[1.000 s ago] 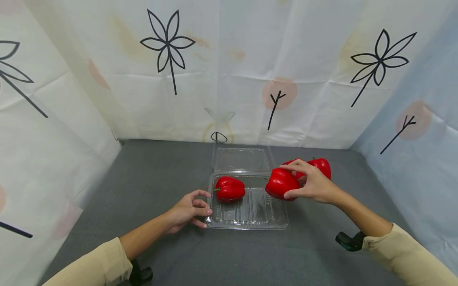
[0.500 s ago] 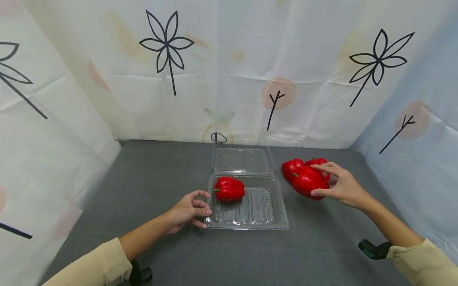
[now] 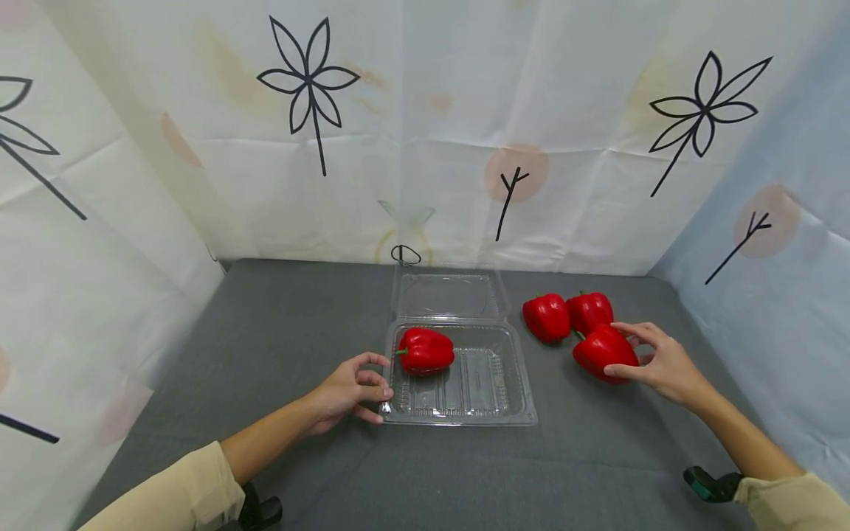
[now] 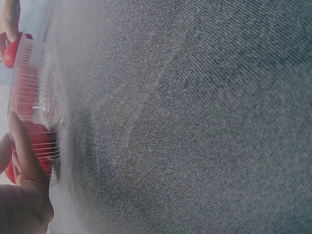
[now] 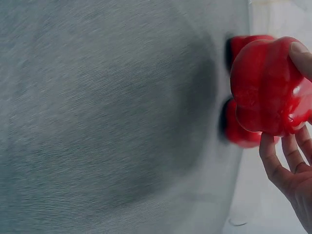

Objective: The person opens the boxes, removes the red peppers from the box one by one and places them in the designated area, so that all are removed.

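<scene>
My right hand (image 3: pixel 620 352) grips a red bell pepper (image 3: pixel 596 351) low over the grey table, at the right. In the right wrist view its fingers (image 5: pixel 280 163) and thumb curl round that pepper (image 5: pixel 263 87). Two more red peppers (image 3: pixel 547 317) (image 3: pixel 589 311) stand just behind it. A clear plastic clamshell container (image 3: pixel 511 402) lies open in the middle, with one red pepper (image 3: pixel 426 350) in its left half. My left hand (image 3: pixel 385 377) holds the container's front left edge; one finger (image 4: pixel 24 156) lies along the rim (image 4: pixel 36 92).
The container's open lid (image 3: pixel 448 295) lies flat behind it. Patterned cloth walls (image 3: pixel 425 147) close in the grey table (image 3: pixel 279 339) on the left, back and right. Black wrist mounts (image 3: pixel 710 487) (image 3: pixel 262 509) show at the bottom.
My right hand has carried its pepper rightward, from over the container's right half to the table beside the two other peppers, and lowered it. The left hand has not moved.
</scene>
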A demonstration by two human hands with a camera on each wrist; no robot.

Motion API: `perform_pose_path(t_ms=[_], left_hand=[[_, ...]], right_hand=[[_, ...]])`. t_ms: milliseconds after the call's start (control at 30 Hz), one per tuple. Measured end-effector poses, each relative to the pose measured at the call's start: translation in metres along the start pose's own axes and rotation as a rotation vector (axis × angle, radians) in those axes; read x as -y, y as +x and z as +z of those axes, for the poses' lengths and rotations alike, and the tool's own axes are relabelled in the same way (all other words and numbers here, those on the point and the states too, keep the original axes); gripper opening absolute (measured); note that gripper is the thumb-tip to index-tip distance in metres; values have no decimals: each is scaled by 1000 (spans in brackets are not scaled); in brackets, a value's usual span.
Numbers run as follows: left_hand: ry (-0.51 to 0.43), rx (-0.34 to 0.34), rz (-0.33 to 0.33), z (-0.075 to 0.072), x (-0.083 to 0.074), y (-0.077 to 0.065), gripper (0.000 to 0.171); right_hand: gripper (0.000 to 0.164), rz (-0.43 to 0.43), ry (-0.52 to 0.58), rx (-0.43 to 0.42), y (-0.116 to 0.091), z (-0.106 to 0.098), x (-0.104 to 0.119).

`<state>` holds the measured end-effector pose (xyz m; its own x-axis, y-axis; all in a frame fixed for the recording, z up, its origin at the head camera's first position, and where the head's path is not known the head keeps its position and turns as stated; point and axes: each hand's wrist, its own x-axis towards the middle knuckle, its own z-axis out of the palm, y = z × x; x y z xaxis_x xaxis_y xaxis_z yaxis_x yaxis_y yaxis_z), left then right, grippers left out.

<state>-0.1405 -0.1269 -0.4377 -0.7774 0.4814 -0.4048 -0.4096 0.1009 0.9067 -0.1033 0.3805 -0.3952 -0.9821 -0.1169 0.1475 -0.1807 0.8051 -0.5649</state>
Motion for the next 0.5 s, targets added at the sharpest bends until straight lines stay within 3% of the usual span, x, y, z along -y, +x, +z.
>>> perform_pose_path(t_ms=[233, 500], left_hand=[[-2, 9, 0, 0, 0, 0, 59], [4, 1, -2, -1, 0, 0, 58]], right_hand=[[67, 56, -31, 13, -9, 9, -20], [68, 78, 9, 3, -12, 11, -29]])
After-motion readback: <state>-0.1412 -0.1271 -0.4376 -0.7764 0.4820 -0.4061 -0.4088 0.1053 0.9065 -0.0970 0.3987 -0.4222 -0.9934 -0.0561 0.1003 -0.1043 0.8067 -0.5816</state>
